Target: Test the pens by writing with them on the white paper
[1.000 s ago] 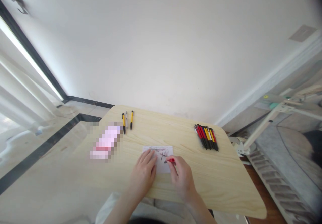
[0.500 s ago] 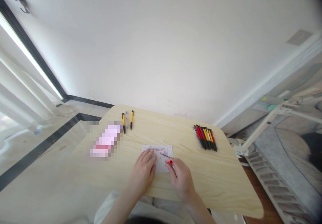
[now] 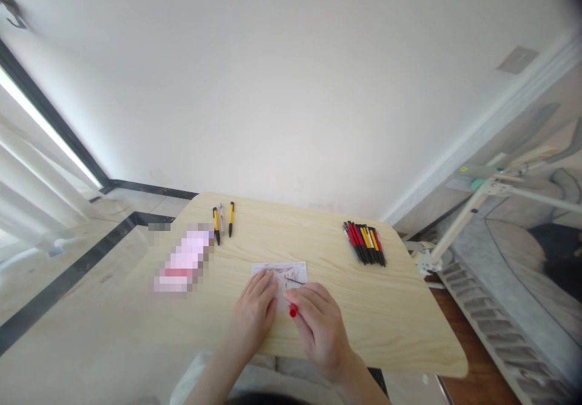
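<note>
A small sheet of white paper [image 3: 297,270] with dark and reddish scribbles lies near the table's front edge. My left hand [image 3: 255,308] rests flat on its left part, fingers stretched out, holding nothing. Over the paper's right side, my right hand [image 3: 321,326] is closed in a pinch. From its fingers a thin dark pen refill [image 3: 294,281] points left, its tip at the scribbled marks; whether it touches the paper I cannot tell. A red pen part [image 3: 293,311] with a round end also sticks out of the same hand, the rest hidden by the fingers.
Several red, yellow and black pens [image 3: 365,244] lie in a row at the right of the wooden table [image 3: 282,229]. Three pens [image 3: 222,220] lie at the back left, beside a pixelated pink object [image 3: 184,262]. The wall stands behind; a pale metal frame [image 3: 464,226] is at right.
My right hand has turned and shifted slightly left; the red part now points more toward me. My left hand stays flat on the paper. The whole view has shifted a little.
</note>
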